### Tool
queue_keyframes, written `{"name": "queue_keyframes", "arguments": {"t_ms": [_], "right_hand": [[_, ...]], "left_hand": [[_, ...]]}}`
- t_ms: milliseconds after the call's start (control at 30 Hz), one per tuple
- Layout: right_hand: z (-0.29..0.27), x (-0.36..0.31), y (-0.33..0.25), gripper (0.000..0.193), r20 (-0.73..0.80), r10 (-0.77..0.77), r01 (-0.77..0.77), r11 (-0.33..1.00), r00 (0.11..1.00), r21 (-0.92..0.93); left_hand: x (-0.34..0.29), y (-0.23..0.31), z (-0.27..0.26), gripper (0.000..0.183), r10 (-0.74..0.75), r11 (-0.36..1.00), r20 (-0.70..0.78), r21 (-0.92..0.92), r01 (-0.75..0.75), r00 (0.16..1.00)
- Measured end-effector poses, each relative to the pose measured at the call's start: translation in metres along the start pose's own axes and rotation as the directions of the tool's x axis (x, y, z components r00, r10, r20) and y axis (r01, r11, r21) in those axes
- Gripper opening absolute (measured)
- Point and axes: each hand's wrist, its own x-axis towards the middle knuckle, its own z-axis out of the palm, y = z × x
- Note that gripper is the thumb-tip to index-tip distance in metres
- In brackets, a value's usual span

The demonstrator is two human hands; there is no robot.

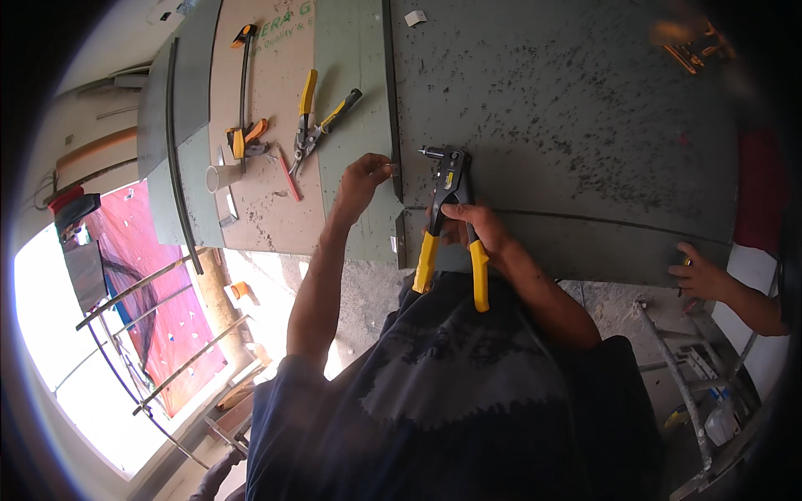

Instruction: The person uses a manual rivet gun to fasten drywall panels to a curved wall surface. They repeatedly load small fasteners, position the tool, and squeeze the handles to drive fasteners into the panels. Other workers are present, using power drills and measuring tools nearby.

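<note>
My right hand (480,227) grips a black hand riveter (449,179) by its body, just above two spread yellow handles. The riveter's nose points left, toward a dark metal strip (391,100) that runs away from me along the board. At that strip my left hand (364,179) is closed in a pinch, thumb and forefinger together. Whatever sits between those fingertips is too small to make out. Beneath both hands lies a grey-green board (551,108) strewn with dark specks.
Tin snips (306,134) with yellow handles, a red pencil (288,174), a bar clamp (245,138) and a whitish cup (222,177) lie to the left. At far right another person's hand (702,274) touches the board's near edge, by a metal ladder-like frame (681,384).
</note>
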Motion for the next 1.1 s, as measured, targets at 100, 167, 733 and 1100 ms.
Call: {"name": "queue_keyframes", "arguments": {"t_ms": [100,167,733,1100], "right_hand": [[0.003,-0.003,0.007,0.038,0.016,0.042,-0.041,0.999,0.999,-0.029],[0.006,-0.001,0.013,0.037,0.034,0.085,-0.084,0.995,0.996,-0.048],[0.011,0.01,0.03,0.036,0.065,0.053,-0.05,0.998,0.997,-0.043],[0.014,0.013,0.035,0.036,0.05,0.051,-0.052,0.999,0.997,0.012]], "left_hand": [[0.004,-0.008,0.004,0.031,0.005,0.996,-0.092,0.086,0.003,0.996],[0.006,-0.003,0.003,0.032,0.049,0.98,-0.09,0.198,-0.031,0.995],[0.006,0.0,0.008,0.027,0.052,0.968,-0.146,0.25,-0.014,0.988],[0.008,-0.027,0.014,0.026,0.114,0.986,-0.228,0.142,-0.083,0.967]]}}
